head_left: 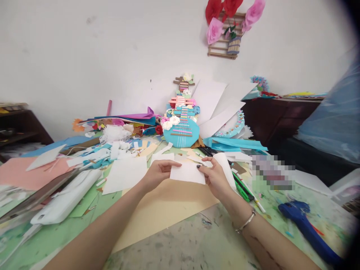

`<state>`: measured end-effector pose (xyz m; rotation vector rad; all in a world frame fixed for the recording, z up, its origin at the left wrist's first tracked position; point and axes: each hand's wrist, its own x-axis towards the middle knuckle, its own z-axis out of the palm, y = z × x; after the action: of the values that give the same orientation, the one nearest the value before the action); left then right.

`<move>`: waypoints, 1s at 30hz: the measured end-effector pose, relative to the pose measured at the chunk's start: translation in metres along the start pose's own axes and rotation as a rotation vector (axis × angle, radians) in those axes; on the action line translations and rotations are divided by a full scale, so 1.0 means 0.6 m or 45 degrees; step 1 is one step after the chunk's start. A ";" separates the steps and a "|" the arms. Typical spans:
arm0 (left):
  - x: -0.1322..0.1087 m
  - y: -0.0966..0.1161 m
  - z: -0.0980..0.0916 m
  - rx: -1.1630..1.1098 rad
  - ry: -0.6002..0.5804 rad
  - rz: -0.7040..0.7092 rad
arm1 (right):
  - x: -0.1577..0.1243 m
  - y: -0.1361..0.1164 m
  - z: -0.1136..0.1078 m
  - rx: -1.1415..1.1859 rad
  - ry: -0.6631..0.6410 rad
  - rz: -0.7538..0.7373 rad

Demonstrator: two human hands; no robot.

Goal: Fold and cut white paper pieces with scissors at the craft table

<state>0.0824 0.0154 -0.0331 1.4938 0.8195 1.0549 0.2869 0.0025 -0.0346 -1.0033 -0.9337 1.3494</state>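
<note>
bright, soft, even light, with blur and darkening toward the rim.
the pale wall [112, 48] carries only faint shading; the white paper [187, 174], just six o'clock of centre, looks nearly washed out above a soft shadow on the cream sheet [165, 210]. black vignetting bites in at two and four o'clock, the blue tool [311, 232] at four is stretched and smeared, and mosaic blocks [272, 172] hide detail past three.
</note>
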 end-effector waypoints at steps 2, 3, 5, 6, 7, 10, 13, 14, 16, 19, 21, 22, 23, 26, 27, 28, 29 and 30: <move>-0.001 0.002 0.001 0.059 0.047 -0.002 | -0.002 -0.003 0.001 -0.028 -0.088 0.007; -0.001 0.003 0.001 0.090 0.079 0.003 | -0.002 -0.006 0.001 -0.036 -0.128 0.012; 0.000 0.005 -0.001 0.115 0.156 0.013 | -0.003 -0.010 0.001 -0.018 -0.185 0.004; 0.000 0.006 -0.003 0.100 0.191 0.019 | -0.003 -0.011 0.000 -0.002 -0.218 -0.003; 0.001 0.006 -0.004 0.064 0.221 0.022 | -0.002 -0.013 0.000 0.013 -0.254 -0.017; 0.002 0.006 -0.008 -0.083 0.247 0.024 | -0.001 -0.013 -0.002 -0.032 -0.345 -0.119; 0.002 0.008 -0.009 -0.167 0.239 0.019 | -0.001 -0.010 -0.002 -0.141 -0.350 -0.215; 0.002 0.009 -0.009 -0.184 0.237 0.011 | -0.001 -0.009 -0.002 -0.162 -0.343 -0.227; 0.001 0.011 -0.008 -0.232 0.233 -0.019 | 0.000 -0.007 -0.001 -0.153 -0.310 -0.240; 0.000 0.015 -0.009 -0.323 0.241 -0.085 | 0.002 -0.005 -0.003 -0.076 -0.241 -0.241; 0.000 0.015 -0.011 -0.347 0.233 -0.122 | 0.004 -0.004 -0.005 -0.049 -0.207 -0.235; 0.000 0.015 -0.011 -0.342 0.221 -0.131 | 0.005 -0.004 -0.006 -0.049 -0.194 -0.232; 0.001 0.015 -0.012 -0.331 0.206 -0.137 | 0.006 -0.004 -0.007 -0.052 -0.181 -0.233; 0.001 0.013 -0.013 -0.326 0.189 -0.140 | 0.006 -0.005 -0.007 -0.061 -0.143 -0.233; 0.001 0.013 -0.014 -0.338 0.195 -0.138 | 0.006 -0.005 -0.006 -0.062 -0.137 -0.231; 0.001 0.012 -0.014 -0.354 0.205 -0.137 | 0.005 -0.005 -0.006 -0.064 -0.136 -0.229; 0.002 0.012 -0.014 -0.369 0.216 -0.134 | 0.005 -0.006 -0.005 -0.065 -0.137 -0.227; 0.002 0.012 -0.013 -0.380 0.225 -0.131 | 0.004 -0.006 -0.004 -0.065 -0.138 -0.228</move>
<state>0.0751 0.0182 -0.0258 1.1083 0.8127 1.1865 0.2906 0.0052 -0.0323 -0.8694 -1.1176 1.2441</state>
